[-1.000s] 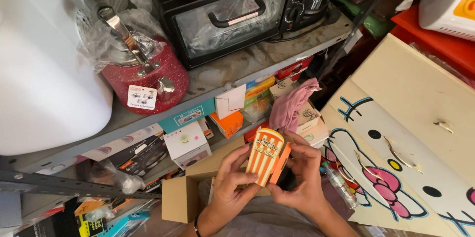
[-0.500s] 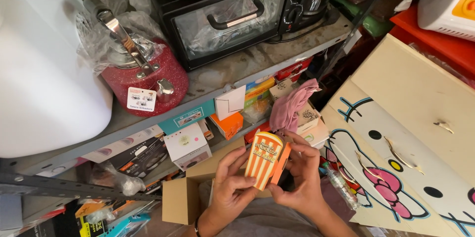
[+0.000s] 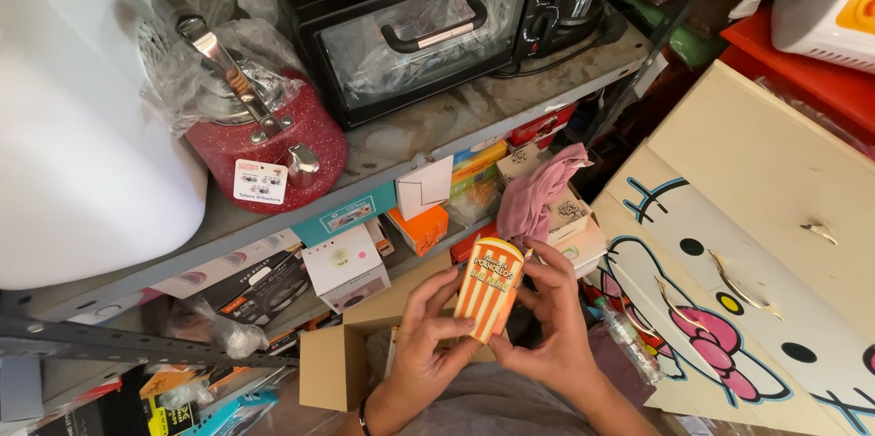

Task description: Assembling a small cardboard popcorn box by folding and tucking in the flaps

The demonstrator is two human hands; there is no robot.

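Resting upright between both hands' fingertips, striped popcorn box [image 3: 489, 299].

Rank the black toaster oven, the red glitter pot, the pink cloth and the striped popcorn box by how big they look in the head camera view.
1. black toaster oven
2. red glitter pot
3. pink cloth
4. striped popcorn box, held by both hands.
The last two look close in size, and the box sits nearer the camera, so that order is unsure.
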